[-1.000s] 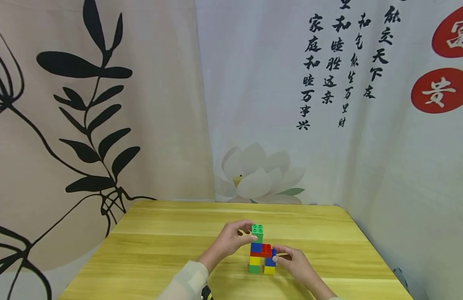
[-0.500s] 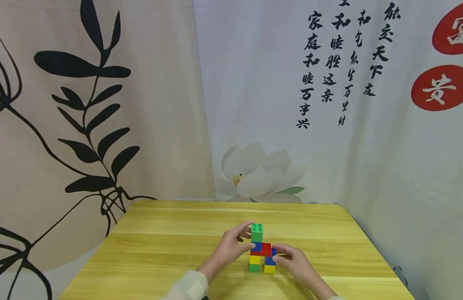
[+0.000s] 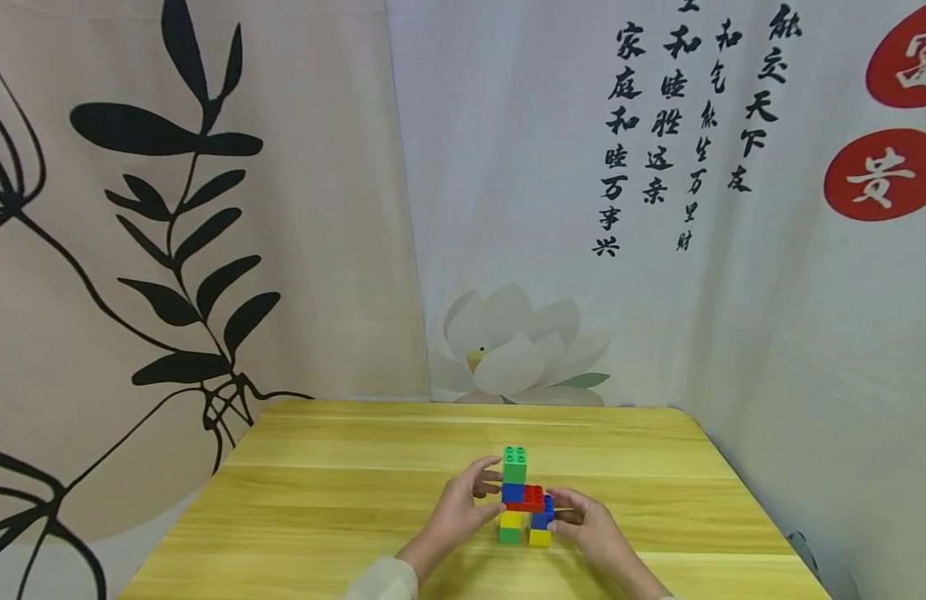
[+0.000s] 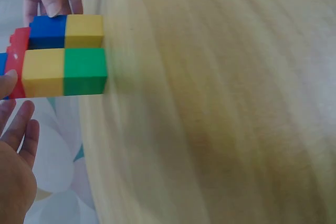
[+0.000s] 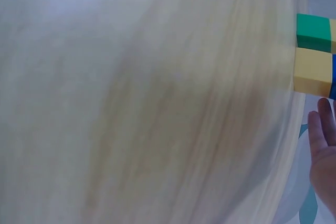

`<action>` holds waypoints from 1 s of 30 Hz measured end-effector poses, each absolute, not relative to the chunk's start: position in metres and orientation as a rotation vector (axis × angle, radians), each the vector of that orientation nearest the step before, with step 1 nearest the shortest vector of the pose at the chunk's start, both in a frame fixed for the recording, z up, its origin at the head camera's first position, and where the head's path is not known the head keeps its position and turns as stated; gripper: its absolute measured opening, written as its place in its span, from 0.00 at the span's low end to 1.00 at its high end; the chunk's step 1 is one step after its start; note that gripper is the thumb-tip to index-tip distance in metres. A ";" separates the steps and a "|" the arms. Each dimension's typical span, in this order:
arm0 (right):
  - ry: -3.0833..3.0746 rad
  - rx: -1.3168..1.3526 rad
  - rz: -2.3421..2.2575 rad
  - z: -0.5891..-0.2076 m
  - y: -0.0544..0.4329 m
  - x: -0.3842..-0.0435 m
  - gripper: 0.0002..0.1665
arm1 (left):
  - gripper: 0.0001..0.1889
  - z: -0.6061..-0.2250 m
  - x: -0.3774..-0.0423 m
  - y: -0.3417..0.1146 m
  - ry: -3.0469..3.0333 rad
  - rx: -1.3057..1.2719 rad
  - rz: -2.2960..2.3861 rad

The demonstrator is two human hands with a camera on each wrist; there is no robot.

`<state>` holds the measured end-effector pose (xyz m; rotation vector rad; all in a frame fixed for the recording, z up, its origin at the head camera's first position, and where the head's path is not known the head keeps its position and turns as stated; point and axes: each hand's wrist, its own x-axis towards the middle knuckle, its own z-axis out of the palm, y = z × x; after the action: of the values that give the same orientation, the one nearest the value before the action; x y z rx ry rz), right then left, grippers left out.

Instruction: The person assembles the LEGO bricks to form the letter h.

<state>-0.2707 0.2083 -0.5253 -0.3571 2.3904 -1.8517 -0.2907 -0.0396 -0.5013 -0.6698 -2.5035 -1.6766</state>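
A structure of toy building bricks stands upright on the table. Its left column has a green brick (image 4: 85, 71) at the bottom, a yellow brick (image 4: 43, 72) above, then a red brick (image 3: 533, 497) bridging to the right column, a blue brick (image 3: 513, 492) and a tall green brick (image 3: 514, 465) on top. The shorter right column shows a yellow brick (image 5: 314, 72) under blue (image 4: 48, 32). My left hand (image 3: 460, 502) is at the left side, thumb touching the red brick's end, fingers loosely spread. My right hand (image 3: 593, 525) is beside the blue right column, thumb at its side, fingers extended.
The wooden table (image 3: 320, 500) extends around the structure, its far edge near a printed curtain (image 3: 508, 208) with plants and lettering. A dark cord-like thing (image 3: 802, 550) lies beyond the table's right edge.
My left hand has slid down from the top green brick, its thumb dropping to the red brick. My right thumb has shifted slightly outward from the blue brick. The structure stays in place.
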 end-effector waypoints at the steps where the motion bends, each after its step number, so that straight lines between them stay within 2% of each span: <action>1: 2.391 -0.356 -1.857 -0.526 0.208 -0.271 0.32 | 0.32 -0.503 -0.290 -0.039 -2.503 -0.661 -1.691; 8: 2.441 -0.345 -1.845 -0.531 0.205 -0.271 0.31 | 0.28 -0.508 -0.288 -0.040 -2.453 -0.653 -1.791; 15: 2.527 -0.328 -1.839 -0.533 0.196 -0.273 0.33 | 0.34 -0.511 -0.294 -0.043 -2.416 -0.603 -1.851; 19: 2.537 -0.352 -1.828 -0.534 0.189 -0.275 0.32 | 0.34 -0.511 -0.296 -0.049 -2.414 -0.594 -1.848; 23: 2.506 -0.368 -1.798 -0.532 0.184 -0.274 0.36 | 0.34 -0.511 -0.298 -0.055 -2.442 -0.609 -1.788; 30: 2.438 -0.376 -1.768 -0.530 0.178 -0.273 0.38 | 0.41 -0.513 -0.301 -0.067 -2.551 -0.582 -1.765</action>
<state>-0.2731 0.1780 -0.5298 -0.3762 2.4383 -1.7681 -0.3009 -0.0669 -0.5130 -0.5825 -2.5510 -1.7653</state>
